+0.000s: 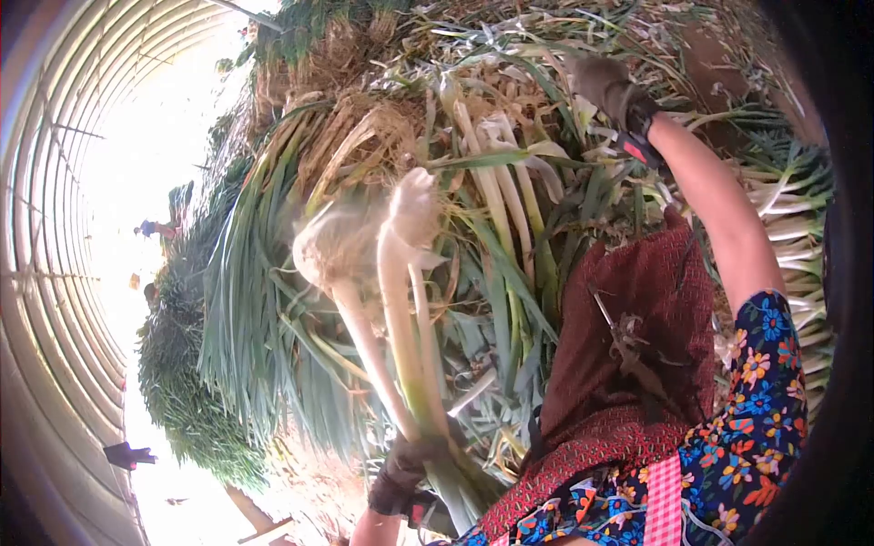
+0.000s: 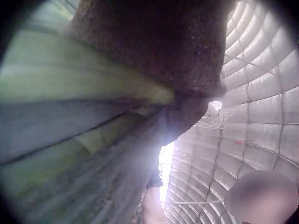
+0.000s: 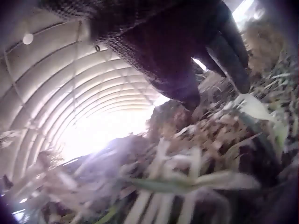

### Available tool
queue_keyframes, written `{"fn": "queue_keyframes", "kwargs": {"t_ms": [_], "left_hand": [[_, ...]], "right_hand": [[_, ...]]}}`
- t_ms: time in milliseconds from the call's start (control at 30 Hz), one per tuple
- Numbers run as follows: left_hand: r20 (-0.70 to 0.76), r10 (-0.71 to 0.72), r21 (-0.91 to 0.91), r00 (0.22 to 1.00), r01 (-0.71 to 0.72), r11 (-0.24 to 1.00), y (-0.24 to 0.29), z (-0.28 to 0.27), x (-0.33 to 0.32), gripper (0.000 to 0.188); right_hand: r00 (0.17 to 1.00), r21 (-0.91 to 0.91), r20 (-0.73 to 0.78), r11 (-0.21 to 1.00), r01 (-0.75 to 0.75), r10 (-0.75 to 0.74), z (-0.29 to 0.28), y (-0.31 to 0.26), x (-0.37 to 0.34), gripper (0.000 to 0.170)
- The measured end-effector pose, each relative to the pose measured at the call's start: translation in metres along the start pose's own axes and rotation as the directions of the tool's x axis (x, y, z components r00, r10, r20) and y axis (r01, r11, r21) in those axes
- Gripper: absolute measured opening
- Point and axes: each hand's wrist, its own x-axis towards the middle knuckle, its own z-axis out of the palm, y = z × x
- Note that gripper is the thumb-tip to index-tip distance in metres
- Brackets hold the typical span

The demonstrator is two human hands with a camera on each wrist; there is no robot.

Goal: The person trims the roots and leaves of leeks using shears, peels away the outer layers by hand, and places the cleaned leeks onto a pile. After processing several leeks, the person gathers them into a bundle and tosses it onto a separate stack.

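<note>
I've got the left grip (image 1: 410, 460) clenched round a few leeks (image 1: 398, 328), held over the leek heap (image 1: 241, 291), left of the dark red cloth (image 1: 637, 273). Root ends point away from the body, leaves run back toward it; long axis roughly fore-aft, roots canted slightly left. Right grip (image 1: 603, 84) looks released, fingers extended by loose trimmings (image 3: 229, 149); can't tell if they touch. More leeks lie in a row (image 1: 794, 264) at right. Ribbed tunnel wall (image 1: 68, 173) at left, bright opening beside it.
</note>
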Motion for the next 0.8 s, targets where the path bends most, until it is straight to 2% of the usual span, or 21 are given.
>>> {"fn": "queue_keyframes", "kwargs": {"t_ms": [33, 100, 133, 167, 200, 267, 367, 467, 500, 600, 667, 733, 767, 800], "left_hand": [[0.018, 0.003, -0.078, 1.000, -0.002, 0.997, 0.020, 0.023, 0.008, 0.029], [0.044, 0.023, -0.107, 0.999, -0.019, 0.994, 0.030, 0.034, 0.015, 0.028], [0.050, 0.041, -0.057, 0.998, -0.038, 0.998, 0.028, 0.031, 0.017, 0.028], [0.057, 0.059, -0.009, 0.997, -0.059, 0.998, 0.027, 0.030, 0.017, 0.028], [0.011, -0.003, 0.031, 1.000, 0.002, 1.000, 0.030, 0.033, 0.016, 0.030], [-0.083, -0.115, 0.098, 0.990, 0.123, 0.988, 0.038, 0.042, 0.013, 0.033], [-0.136, -0.073, 0.296, 0.988, 0.111, 0.949, 0.030, 0.045, 0.013, 0.034], [-0.055, 0.031, 0.501, 0.998, 0.001, 0.865, 0.048, 0.076, 0.018, 0.031], [0.005, 0.059, 0.417, 0.998, -0.056, 0.907, 0.046, 0.078, 0.021, 0.031], [-0.066, 0.111, 0.436, 0.992, -0.071, 0.897, 0.003, 0.062, 0.033, 0.042], [-0.128, 0.163, 0.619, 0.978, -0.049, 0.783, -0.011, 0.062, 0.036, 0.048], [-0.097, 0.288, 0.822, 0.953, -0.086, 0.563, 0.003, 0.075, 0.031, 0.046], [-0.116, 0.326, 0.814, 0.938, -0.098, 0.572, -0.003, 0.074, 0.032, 0.046], [-0.132, 0.295, 0.822, 0.946, -0.062, 0.566, -0.002, 0.078, 0.033, 0.048]], "right_hand": [[0.999, 0.037, 0.043, 0.999, 0.018, -0.019, -0.004, -0.009, -0.012, 0.039], [0.986, 0.200, 0.113, 0.975, 0.097, -0.122, -0.026, -0.071, -0.031, 0.052], [0.972, 0.270, 0.106, 0.947, 0.175, -0.210, -0.030, -0.100, -0.037, 0.055], [0.940, 0.410, 0.188, 0.892, 0.188, -0.284, -0.043, -0.128, -0.041, 0.055], [0.895, 0.543, 0.254, 0.820, 0.182, -0.367, -0.056, -0.153, -0.043, 0.056], [0.803, 0.642, 0.537, 0.743, -0.189, -0.259, -0.065, -0.190, -0.039, 0.057], [0.766, 0.612, 0.575, 0.773, -0.170, -0.287, -0.053, -0.210, -0.034, 0.064], [0.786, 0.625, 0.518, 0.776, -0.080, -0.336, -0.035, -0.208, -0.057, 0.063], [0.792, 0.630, 0.502, 0.774, -0.059, -0.348, -0.032, -0.204, -0.069, 0.063], [0.807, 0.627, 0.473, 0.779, -0.027, -0.353, -0.031, -0.187, -0.095, 0.062], [0.818, 0.604, 0.467, 0.796, -0.019, -0.335, -0.031, -0.172, -0.107, 0.062], [0.824, 0.580, 0.472, 0.814, -0.023, -0.313, -0.029, -0.162, -0.116, 0.061], [0.829, 0.570, 0.469, 0.821, -0.020, -0.305, -0.028, -0.158, -0.119, 0.061], [0.831, 0.564, 0.468, 0.826, -0.019, -0.301, -0.027, -0.155, -0.120, 0.060]]}}
